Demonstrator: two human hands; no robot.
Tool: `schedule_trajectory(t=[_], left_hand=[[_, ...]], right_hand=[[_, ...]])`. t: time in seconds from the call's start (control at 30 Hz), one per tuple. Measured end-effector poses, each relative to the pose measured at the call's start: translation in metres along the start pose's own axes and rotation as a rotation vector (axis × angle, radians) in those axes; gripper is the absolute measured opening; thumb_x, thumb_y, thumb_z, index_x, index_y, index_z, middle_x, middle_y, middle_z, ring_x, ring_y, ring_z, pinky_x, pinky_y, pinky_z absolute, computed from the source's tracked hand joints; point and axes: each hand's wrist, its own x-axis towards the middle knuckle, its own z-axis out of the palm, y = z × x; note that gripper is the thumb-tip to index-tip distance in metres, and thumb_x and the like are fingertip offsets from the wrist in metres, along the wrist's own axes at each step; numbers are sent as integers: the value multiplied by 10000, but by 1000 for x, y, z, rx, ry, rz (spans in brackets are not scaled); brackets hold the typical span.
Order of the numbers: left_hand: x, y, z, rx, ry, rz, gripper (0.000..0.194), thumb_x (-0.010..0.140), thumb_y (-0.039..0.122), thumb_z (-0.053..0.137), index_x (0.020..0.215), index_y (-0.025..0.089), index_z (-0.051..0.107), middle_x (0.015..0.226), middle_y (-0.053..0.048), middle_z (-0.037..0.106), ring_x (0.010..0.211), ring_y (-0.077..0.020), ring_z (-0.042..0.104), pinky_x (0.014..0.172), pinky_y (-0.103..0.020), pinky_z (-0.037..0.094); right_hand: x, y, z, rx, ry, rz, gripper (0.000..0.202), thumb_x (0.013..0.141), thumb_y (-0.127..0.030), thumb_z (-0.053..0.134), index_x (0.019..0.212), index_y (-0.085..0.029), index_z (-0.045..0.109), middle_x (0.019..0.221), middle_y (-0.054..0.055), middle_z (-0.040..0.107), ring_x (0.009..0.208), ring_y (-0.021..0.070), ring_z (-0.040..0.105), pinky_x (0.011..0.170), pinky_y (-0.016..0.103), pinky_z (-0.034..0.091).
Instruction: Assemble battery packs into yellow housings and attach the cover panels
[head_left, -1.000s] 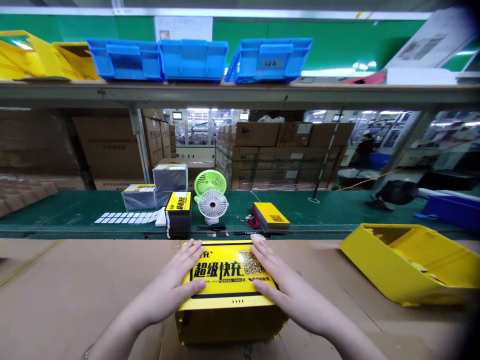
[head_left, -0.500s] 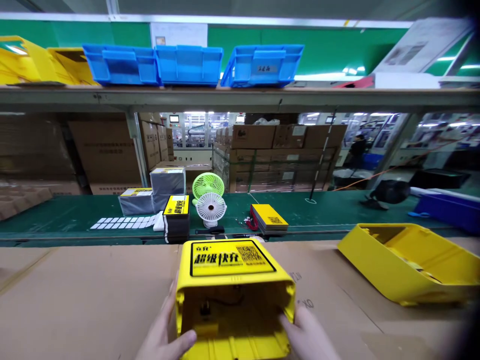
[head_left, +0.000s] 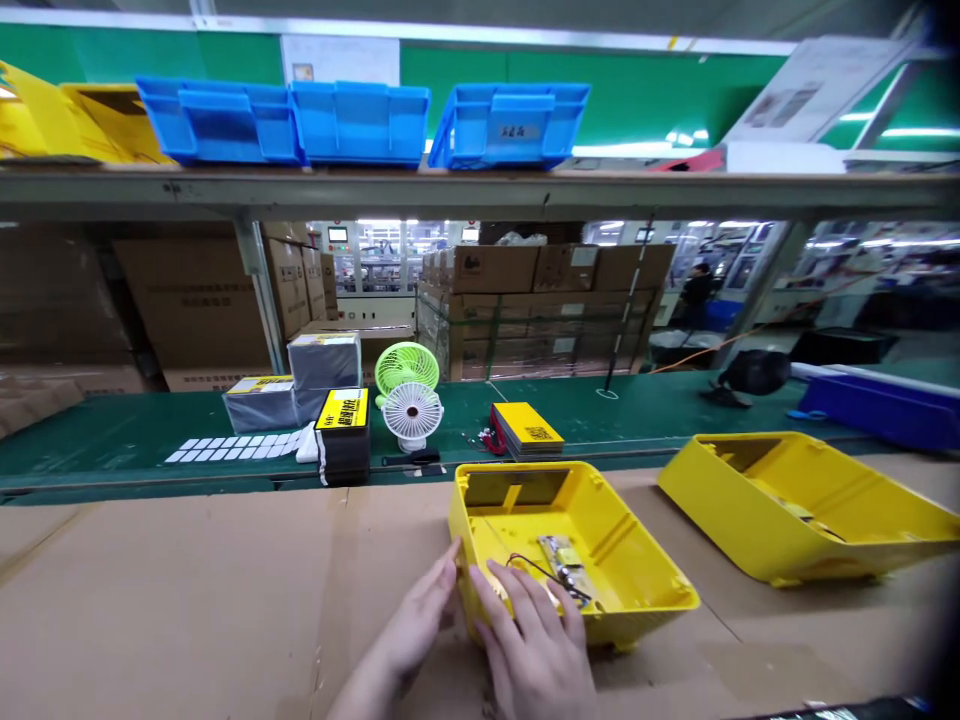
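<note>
A yellow plastic housing (head_left: 637, 590) lies with its hollow side up on the cardboard-covered bench. Inside it are a small circuit board (head_left: 566, 565) and dark and red wires. My left hand (head_left: 416, 620) presses its close-together fingers against the outside of the housing's left wall. Over the near left rim, my right hand (head_left: 532, 640) has its fingers reaching inside and its thumb low by the outer wall, gripping the edge. What lies under the right fingertips is partly hidden. To the right rests a second yellow housing (head_left: 757, 530), also hollow side up.
Behind, on the green bench, stand a white fan (head_left: 412, 415), a green fan (head_left: 405, 368), a stack of black-and-yellow labels (head_left: 343, 440) and yellow cards (head_left: 529, 427). Blue bins (head_left: 360, 125) line the shelf above. A blue tray (head_left: 874, 405) lies at far right.
The housing has turned from its labelled face up to its hollow side up and now lies farther right. My right hand has moved from its right side to the near left rim.
</note>
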Motion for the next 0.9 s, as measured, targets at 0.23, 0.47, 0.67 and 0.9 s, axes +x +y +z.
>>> schedule_trajectory(t=[0.23,0.47,0.67,0.9], left_hand=[[18,-43,0,-70,-5,-22,612,803,567,460,1243,145,508,1161,-159,607,993,-227,586,857,-371,411],[20,-49,-9,-111,105,-62,579,755,541,554,1156,124,559,1059,-147,623,880,-194,583,726,-305,433],[19,-44,-4,-120,110,-89,596,654,546,654,1072,125,594,957,-115,641,819,-181,580,690,-288,418],[23,-44,-1,-72,149,-94,557,669,572,613,1007,129,612,903,-101,630,787,-180,560,647,-283,399]], right_hand=[[-5,97,-13,-162,87,134,415,833,-346,492,1247,-339,511,1125,44,619,1063,273,530,1033,517,233],[-28,184,-35,-311,131,153,358,805,-374,525,1153,-340,605,968,86,624,966,266,546,994,484,296],[-39,243,-47,-408,38,101,334,788,-430,543,1106,-373,630,864,89,625,892,268,549,878,435,361],[-35,348,-74,-436,228,210,492,767,-612,468,1020,-259,701,668,126,588,689,234,577,660,424,346]])
